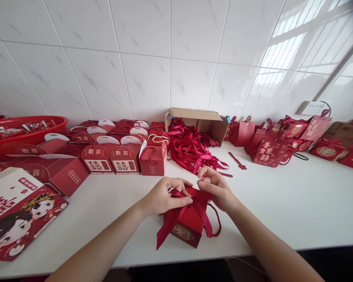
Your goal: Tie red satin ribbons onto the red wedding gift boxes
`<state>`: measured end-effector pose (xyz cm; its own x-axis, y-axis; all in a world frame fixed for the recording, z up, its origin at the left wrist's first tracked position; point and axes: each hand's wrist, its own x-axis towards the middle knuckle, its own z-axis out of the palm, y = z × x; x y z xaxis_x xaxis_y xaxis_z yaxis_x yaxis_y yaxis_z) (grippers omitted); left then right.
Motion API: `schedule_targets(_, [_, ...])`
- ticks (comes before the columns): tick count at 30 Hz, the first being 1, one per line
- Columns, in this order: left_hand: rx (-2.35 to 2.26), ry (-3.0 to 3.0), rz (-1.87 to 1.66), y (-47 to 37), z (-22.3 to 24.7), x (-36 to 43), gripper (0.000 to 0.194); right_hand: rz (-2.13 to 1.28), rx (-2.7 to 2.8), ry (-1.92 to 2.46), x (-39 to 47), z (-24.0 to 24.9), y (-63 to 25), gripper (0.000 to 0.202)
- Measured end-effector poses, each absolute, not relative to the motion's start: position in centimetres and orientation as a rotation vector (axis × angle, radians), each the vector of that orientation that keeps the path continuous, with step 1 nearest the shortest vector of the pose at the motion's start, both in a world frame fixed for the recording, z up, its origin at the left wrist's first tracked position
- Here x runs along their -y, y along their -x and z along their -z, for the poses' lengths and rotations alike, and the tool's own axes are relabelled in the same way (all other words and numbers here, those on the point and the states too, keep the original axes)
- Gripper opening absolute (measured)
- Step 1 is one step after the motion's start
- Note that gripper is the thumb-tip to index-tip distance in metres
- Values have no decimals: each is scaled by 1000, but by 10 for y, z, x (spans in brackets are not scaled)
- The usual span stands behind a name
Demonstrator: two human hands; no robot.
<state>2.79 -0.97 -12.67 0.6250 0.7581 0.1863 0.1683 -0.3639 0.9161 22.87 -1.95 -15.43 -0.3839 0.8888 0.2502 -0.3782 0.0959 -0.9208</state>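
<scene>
A small red gift box (191, 223) with gold print stands on the white table in front of me. Dark red ribbon (173, 224) is looped at its top, its two tails hanging down the sides. My left hand (173, 196) is closed, pinching the ribbon bow between thumb and fingers. On the box's right, my right hand (214, 188) has its thumb and forefinger pressed together just above the bow; what they hold, if anything, is hard to see. A twisted red cord handle (218, 221) curves out from the box's right side.
Behind the box, red ribbons (191, 150) spill from a tipped cardboard box (198, 113). Rows of red gift boxes (95, 160) line the left, near a red basin (51, 125). More red bags (270, 150) stand right, below a power strip (311, 107). A large printed box (26, 211) lies front left.
</scene>
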Motion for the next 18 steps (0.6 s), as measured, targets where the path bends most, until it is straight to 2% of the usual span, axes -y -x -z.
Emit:
schedule_targets(4, [-715, -1827, -819, -28, 131, 14, 34, -1238, 1322, 722, 35, 160, -236, 26])
schedule_targets(6, [-676, -1800, -860, -30, 135, 15, 35, -1077, 1383, 788, 44, 165, -241, 36])
schedule_targets(7, [-668, -1787, -877, -31, 136, 16, 37, -1043, 1444, 793, 50, 168, -244, 49])
schedule_targets(10, [-670, -1747, -910, -34, 137, 16, 42, -1060, 1682, 767, 65, 177, -251, 106])
schedule_targets(12, [-662, -1721, -913, -34, 136, 16, 46, -1055, 1796, 828, 75, 183, -253, 125])
schedule_targets(18, [-592, -1635, -868, -29, 136, 16, 53, -1069, 1768, 960, 93, 194, -254, 112])
